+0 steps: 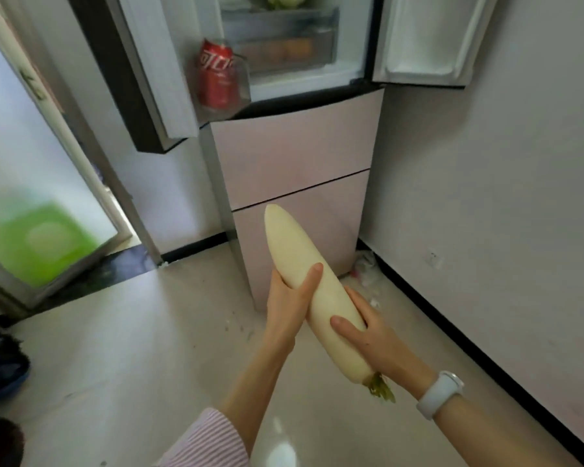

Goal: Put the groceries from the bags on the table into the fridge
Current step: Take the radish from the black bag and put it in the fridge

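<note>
A long white radish (294, 251) with a short green stub at its lower end is held in front of me, tip pointing up toward the fridge (294, 156). My left hand (289, 305) grips its middle from the left, thumb across the front. My right hand (368, 335) grips its lower part from the right. The fridge's two upper doors stand open. A red cola can (216, 74) sits in the left door's bin. Inside, clear drawers (284, 45) hold orange fruit, and something green lies on the shelf above.
The pink lower fridge drawers are closed. A white wall runs along the right with a black skirting. Crumpled white litter (364, 267) lies on the floor beside the fridge. A glass door with a green mat (38, 241) behind it is at left. Dark objects (0, 362) sit at the left edge.
</note>
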{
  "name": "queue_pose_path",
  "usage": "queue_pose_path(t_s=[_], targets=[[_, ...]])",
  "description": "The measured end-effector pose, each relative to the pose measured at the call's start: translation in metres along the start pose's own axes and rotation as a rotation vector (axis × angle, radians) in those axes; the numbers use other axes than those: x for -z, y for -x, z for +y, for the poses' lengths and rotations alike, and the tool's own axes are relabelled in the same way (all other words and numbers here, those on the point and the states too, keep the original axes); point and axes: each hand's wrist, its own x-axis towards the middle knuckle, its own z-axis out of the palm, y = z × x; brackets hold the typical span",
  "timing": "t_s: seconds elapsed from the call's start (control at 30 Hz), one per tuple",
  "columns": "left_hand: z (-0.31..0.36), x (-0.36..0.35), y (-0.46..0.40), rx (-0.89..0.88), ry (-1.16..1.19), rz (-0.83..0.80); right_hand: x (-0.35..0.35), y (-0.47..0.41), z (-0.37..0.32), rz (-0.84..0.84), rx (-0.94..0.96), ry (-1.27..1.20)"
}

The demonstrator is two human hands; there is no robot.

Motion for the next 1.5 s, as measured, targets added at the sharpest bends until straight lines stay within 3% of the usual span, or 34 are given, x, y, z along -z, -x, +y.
queue_pose_path(t_s=[0.37, 0.63, 0.77, 0.97, 1.1, 1.33, 1.4, 1.5], targets=[[0.145, -0.113, -0.257, -0.254, -0.034, -0.089, 0.136, -0.250, -0.077, 0.162, 0.172, -0.053], [0.251, -0.189, -0.416, -0.384, 0.044, -0.062, 0.247, -0.427, -0.139, 0.119, 0.369, -0.003], [0.308, -0.206, -0.477, -0.458, 0.048, 0.031, 0.282, -0.504, -0.183, 0.064, 0.433, 0.016], [0.377, -0.195, -0.572, -0.379, 0.041, 0.168, 0.296, -0.604, -0.240, -0.041, 0.498, -0.043], [0.409, -0.172, -0.631, -0.327, 0.018, 0.198, 0.283, -0.678, -0.270, 0.015, 0.513, -0.030], [0.451, -0.109, -0.739, -0.516, -0.353, 0.316, 0.249, -0.826, -0.322, 0.074, 0.600, 0.229], [0.451, -0.088, -0.765, -0.570, -0.662, 0.399, 0.240, -0.860, -0.334, 0.077, 0.623, 0.350], [0.437, -0.059, -0.795, -0.464, -1.222, 0.526, 0.223, -0.899, -0.344, 0.099, 0.640, 0.525]])
